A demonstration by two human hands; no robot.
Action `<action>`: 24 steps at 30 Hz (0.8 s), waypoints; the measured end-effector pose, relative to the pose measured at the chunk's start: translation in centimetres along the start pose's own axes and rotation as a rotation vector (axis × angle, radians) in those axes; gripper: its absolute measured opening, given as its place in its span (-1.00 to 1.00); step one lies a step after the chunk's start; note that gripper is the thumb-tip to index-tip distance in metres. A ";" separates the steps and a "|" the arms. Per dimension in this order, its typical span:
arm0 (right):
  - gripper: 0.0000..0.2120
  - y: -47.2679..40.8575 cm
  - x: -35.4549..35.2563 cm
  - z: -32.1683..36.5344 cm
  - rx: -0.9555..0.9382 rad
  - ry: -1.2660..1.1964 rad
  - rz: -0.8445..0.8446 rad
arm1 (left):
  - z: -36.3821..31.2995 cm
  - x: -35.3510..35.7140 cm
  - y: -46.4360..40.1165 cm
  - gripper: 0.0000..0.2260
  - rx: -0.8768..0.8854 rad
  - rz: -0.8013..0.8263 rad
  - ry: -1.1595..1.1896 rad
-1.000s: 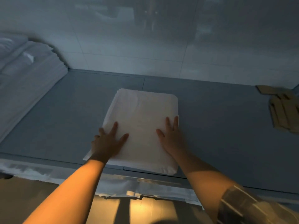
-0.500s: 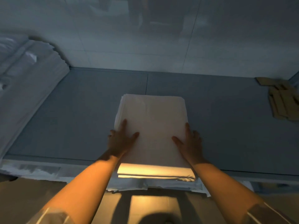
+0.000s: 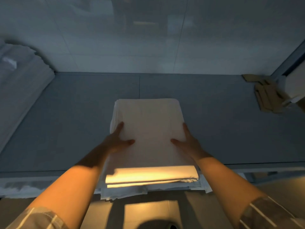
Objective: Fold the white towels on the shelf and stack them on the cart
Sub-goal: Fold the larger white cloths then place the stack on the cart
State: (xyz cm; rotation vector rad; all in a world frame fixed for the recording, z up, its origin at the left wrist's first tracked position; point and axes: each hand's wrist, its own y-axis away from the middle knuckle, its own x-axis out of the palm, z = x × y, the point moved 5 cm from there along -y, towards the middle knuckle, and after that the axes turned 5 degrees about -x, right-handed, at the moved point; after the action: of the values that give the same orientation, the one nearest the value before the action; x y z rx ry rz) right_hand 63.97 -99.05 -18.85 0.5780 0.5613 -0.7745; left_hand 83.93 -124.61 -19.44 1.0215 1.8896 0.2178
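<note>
My left hand (image 3: 115, 142) grips the left edge of the folded towel (image 3: 148, 129), thumb laid flat on top and pointing toward 3 o'clock, the index finger stretched along the side toward 12; the other fingers are tucked under the cloth where I cannot see them. My right hand (image 3: 188, 142) mirrors it on the right edge — thumb on top pointing to 9 o'clock, one finger straight along the side. The towel is a thick, soft rectangle of several layers, pale and smooth on top, its corners rounded; its near end juts past the front lip of the shelf (image 3: 66, 129) at 6 o'clock and catches warm yellow light, with ragged layered edges showing beneath it. The shelf is flat, grey and matte, with a seam running toward 12 o'clock behind the towel. At 9 o'clock lies a broad pile of white linen (image 3: 19, 90), its edges stepped in thin layers. At 2 o'clock sit some tan cardboard strips (image 3: 267, 98) — flat and overlapping — against a pale box (image 3: 293, 86).
</note>
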 end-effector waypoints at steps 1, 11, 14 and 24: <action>-0.08 0.4 -0.1 0.0 0.000 -0.011 0.010 | 0.2 0.2 0.3 -0.07 0.006 0.013 -0.016; -0.14 8.4 0.6 -2.4 0.149 -0.254 -0.062 | 2.9 2.0 4.3 -0.04 0.085 0.193 -0.058; -0.22 10.6 1.1 -2.5 0.119 -0.254 -0.098 | 2.8 2.5 5.5 -0.13 0.122 0.132 -0.051; -0.47 12.8 0.8 -1.8 0.042 -0.328 -0.152 | 2.2 3.4 7.5 -0.47 0.039 -0.224 -0.118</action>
State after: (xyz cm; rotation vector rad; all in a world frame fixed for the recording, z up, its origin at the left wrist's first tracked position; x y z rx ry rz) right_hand 73.90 -90.83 -17.18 0.4375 0.2887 -1.0039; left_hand 89.17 -117.93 -18.85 0.8218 1.8883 -0.0089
